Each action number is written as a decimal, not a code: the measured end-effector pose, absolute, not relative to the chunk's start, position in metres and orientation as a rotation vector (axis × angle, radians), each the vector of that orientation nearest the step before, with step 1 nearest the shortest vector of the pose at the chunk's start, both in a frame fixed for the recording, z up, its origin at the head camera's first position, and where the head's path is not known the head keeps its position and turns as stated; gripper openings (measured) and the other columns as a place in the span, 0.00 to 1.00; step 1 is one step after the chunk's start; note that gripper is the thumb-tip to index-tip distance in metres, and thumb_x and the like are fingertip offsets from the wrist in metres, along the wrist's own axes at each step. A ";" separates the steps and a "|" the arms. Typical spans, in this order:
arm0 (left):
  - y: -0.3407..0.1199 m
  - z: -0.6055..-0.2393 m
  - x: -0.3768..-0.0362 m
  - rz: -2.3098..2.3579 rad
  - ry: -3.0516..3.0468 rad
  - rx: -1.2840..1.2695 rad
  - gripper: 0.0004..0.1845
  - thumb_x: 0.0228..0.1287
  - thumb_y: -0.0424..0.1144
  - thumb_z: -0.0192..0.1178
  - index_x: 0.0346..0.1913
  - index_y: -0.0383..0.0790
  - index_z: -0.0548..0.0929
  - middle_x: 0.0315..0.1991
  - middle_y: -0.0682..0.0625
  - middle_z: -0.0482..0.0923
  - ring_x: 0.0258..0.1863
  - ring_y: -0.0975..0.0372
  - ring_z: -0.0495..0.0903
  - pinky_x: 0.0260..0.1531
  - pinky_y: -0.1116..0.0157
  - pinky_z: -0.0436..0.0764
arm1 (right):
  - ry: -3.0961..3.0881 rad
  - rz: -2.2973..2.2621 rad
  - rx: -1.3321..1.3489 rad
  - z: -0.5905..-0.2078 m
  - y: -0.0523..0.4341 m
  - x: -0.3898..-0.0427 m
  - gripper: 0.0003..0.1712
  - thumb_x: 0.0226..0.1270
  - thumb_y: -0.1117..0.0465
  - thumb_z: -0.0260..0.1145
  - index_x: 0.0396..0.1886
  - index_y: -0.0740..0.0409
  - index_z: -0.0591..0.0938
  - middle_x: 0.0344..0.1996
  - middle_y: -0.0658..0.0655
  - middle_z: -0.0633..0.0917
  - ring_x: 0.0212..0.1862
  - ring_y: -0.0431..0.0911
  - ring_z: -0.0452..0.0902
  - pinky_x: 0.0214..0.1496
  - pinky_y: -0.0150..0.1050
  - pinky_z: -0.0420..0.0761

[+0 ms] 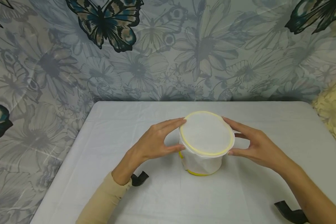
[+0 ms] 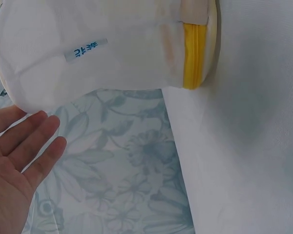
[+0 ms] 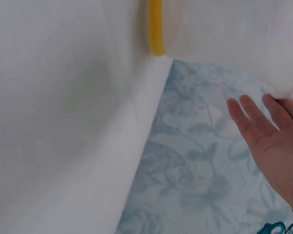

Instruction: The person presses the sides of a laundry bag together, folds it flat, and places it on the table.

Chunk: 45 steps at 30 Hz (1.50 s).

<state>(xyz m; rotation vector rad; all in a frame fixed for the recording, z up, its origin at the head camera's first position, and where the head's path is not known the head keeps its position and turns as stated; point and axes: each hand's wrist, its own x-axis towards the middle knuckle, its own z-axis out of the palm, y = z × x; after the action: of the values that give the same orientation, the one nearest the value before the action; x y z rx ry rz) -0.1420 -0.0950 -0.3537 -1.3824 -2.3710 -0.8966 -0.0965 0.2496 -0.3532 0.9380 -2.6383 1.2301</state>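
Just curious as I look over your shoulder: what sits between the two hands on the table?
In the head view, a white mesh tub with yellow rims stands between the left hand and right hand.

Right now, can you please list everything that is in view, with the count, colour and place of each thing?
Mesh tub: one, white with yellow trim, upright at the middle of the table.
Label: one, white with blue print, on the tub's side.
Table: one, white cover, in front of the wall.
Wall: grey floral print with dark butterflies, behind the table.
Straps: two, black, at the wrists.
Sleeve: one, beige, on the left arm.
Hands: left and right, fingers straight, one at each side of the tub's top rim.
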 end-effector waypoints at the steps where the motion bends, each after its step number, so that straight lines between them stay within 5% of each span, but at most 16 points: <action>1: -0.094 -0.354 -0.142 -0.895 -2.376 -1.385 0.41 0.58 0.52 0.72 0.71 0.37 0.70 0.69 0.46 0.71 0.67 0.59 0.71 0.65 0.66 0.70 | -2.637 1.230 0.937 -0.354 0.249 -0.097 0.59 0.45 0.68 0.82 0.77 0.52 0.63 0.73 0.52 0.67 0.71 0.35 0.63 0.60 0.22 0.72; 17: -0.086 -0.361 -0.139 -0.887 -2.524 -1.377 0.50 0.57 0.58 0.71 0.75 0.35 0.63 0.73 0.45 0.64 0.71 0.61 0.65 0.68 0.67 0.66 | -2.710 1.206 0.896 -0.356 0.245 -0.094 0.62 0.45 0.60 0.84 0.79 0.47 0.59 0.74 0.53 0.66 0.70 0.30 0.61 0.60 0.19 0.69; 24: -0.085 -0.365 -0.140 -0.894 -2.526 -1.386 0.49 0.58 0.58 0.71 0.74 0.34 0.63 0.73 0.45 0.65 0.71 0.62 0.65 0.67 0.68 0.66 | -2.766 1.140 0.875 -0.361 0.246 -0.091 0.61 0.47 0.58 0.83 0.79 0.46 0.59 0.73 0.50 0.67 0.62 0.33 0.72 0.59 0.21 0.70; 32: -0.085 -0.370 -0.140 -0.915 -2.576 -1.419 0.47 0.61 0.58 0.68 0.75 0.36 0.62 0.74 0.48 0.62 0.72 0.63 0.62 0.69 0.67 0.64 | -2.740 1.226 0.876 -0.369 0.243 -0.091 0.63 0.46 0.56 0.83 0.79 0.49 0.57 0.74 0.58 0.65 0.70 0.28 0.59 0.61 0.18 0.67; 40: -0.082 -0.373 -0.141 -0.912 -2.633 -1.434 0.54 0.57 0.63 0.68 0.77 0.35 0.56 0.76 0.45 0.57 0.74 0.62 0.58 0.69 0.65 0.63 | -2.801 1.206 0.840 -0.372 0.242 -0.090 0.65 0.46 0.51 0.83 0.80 0.48 0.54 0.74 0.57 0.64 0.66 0.49 0.71 0.62 0.17 0.62; 45: -0.081 -0.375 -0.142 -0.897 -2.661 -1.429 0.56 0.58 0.64 0.67 0.78 0.36 0.53 0.78 0.46 0.54 0.75 0.62 0.57 0.70 0.64 0.63 | -2.827 1.223 0.853 -0.373 0.242 -0.090 0.64 0.49 0.50 0.81 0.81 0.46 0.52 0.75 0.57 0.63 0.69 0.45 0.67 0.62 0.16 0.59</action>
<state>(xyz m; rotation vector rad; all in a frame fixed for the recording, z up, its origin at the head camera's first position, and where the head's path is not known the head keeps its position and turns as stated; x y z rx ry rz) -0.1423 -0.0806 -0.3751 -1.4293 -2.6614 -0.8975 -0.0897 0.2417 -0.3726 0.8527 -2.8274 1.2227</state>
